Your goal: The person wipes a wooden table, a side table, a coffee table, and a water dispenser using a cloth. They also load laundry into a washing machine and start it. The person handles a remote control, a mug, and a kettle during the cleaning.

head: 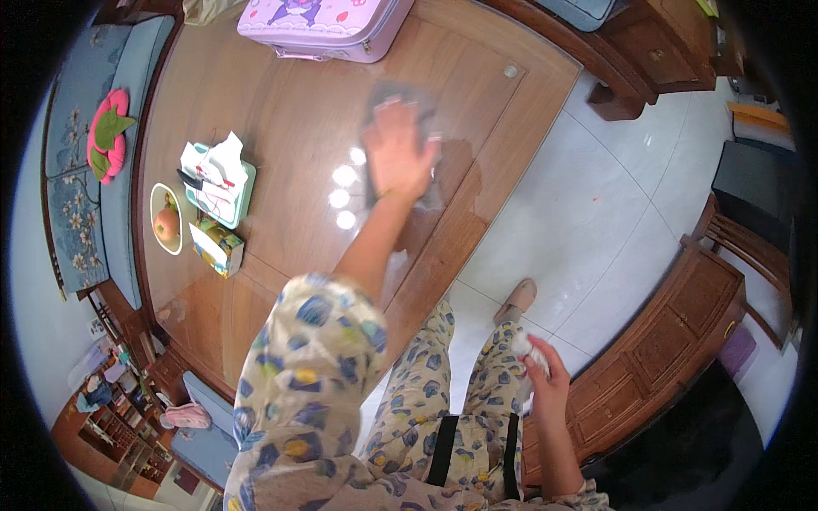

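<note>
My left hand (397, 153) lies flat and spread over a dark grey cloth (377, 96), holding it under the palm against the wooden table (287, 121). The hand and cloth are blurred. Wet patches (470, 185) shine on the tabletop beside and below the cloth. Down by my right thigh, off the table, my right hand (548, 386) grips a small white object (533, 351). The fingers cover much of it, and I cannot tell what it is.
A pink-purple case (332, 29) stands at the table's far end. Along the left side are a light green tray (246, 191) with papers, a tissue box (220, 252) and a white-rimmed bowl (153, 217) of fruit. A wooden cabinet (645, 364) stands to my right.
</note>
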{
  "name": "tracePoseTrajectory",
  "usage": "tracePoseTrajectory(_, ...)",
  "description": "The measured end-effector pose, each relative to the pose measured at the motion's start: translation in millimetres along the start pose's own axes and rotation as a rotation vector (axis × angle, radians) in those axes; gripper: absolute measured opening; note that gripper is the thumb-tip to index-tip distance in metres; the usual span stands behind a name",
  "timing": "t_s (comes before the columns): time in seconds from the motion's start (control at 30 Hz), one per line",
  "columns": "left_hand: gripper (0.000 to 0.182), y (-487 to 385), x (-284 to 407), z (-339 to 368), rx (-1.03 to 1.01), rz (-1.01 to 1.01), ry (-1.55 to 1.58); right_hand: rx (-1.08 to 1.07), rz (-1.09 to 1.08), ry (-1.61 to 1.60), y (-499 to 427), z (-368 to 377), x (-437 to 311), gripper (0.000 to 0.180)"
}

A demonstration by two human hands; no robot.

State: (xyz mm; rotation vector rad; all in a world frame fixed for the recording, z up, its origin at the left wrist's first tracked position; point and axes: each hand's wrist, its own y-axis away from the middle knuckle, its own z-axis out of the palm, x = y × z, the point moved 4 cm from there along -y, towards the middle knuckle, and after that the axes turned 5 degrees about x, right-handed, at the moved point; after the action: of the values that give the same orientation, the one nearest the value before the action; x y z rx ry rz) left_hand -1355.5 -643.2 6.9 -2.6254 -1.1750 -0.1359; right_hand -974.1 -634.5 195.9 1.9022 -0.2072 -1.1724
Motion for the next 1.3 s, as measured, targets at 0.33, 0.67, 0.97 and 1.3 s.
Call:
tracePoseTrajectory(0.33,0.077,164.5,-6.3,-87.4,-0.599,0.335,0.094,0.016,-0.549,0.038,-218.6,168.1,-108.4,0.036)
tracePoseTrajectory(0.67,0.080,176.6,1.7,-146.6,-0.627,0.253,0.095,-0.081,-0.738,0.319,-121.6,88.1,-58.9,0.049)
tracePoseTrajectory(0.97,0.089,190.2,-42.7,-87.5,-0.230,-0.814,0.120,0.212,-0.054,0.778,7.1,-336.9,201.6,0.035)
tracePoseTrajectory(1.3,0.031,140.5,296.1,-27.6,-0.556,-0.604,0.849,0.139,0.213,-0.062,50.3,-527.3,257.6,0.029)
